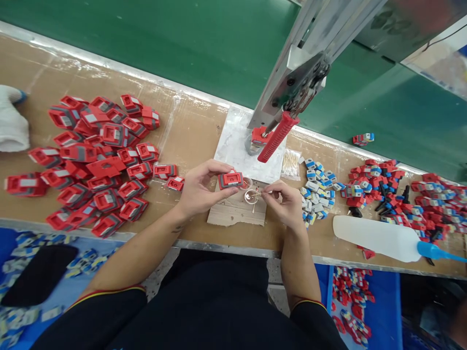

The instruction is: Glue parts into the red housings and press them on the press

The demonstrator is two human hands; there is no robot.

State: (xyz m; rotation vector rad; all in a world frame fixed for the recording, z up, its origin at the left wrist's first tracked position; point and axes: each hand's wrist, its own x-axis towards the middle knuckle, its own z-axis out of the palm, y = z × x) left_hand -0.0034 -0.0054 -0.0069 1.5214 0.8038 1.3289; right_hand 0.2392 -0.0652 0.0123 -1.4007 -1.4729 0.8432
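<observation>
My left hand point(199, 189) holds a small red plastic housing with a grey inset panel point(230, 180) just above the counter point(193, 131), its grip pinched shut on the piece between thumb and fingertips. My right hand point(284, 204) has its grip pressed together on a thin cotton-tipped stick point(257, 194), whose tip reaches into a small clear shallow cup point(251, 196) standing on a pale wooden block point(237, 211) right in front of me. A second little cup point(246, 183) sits touching the first, partly behind the housing.

Judging by how things lie, the work is somewhere in the middle: a large heap of red housings point(98, 160) is spread over the left of the counter, and the one in my hand has not yet been touched by the stick. I cannot tell which pieces in the heap are treated and which are not.

Behind the block a lever press with a red ribbed handle point(277, 137) stands on a pale stone slab point(237, 146), with a red piece seated at its base. A clear bag of cotton sticks point(291, 163) lies just right of the slab. Further right are a pile of small blue-and-white parts point(317, 187), mixed red, blue and black parts point(379, 187), and a white squeeze bottle with a blue nozzle point(379, 238) lying on its side near my right forearm. A white-gloved hand of another person point(12, 121) rests at the far left. Nothing stands between the stick and the housing; the press handle hangs close over them.
</observation>
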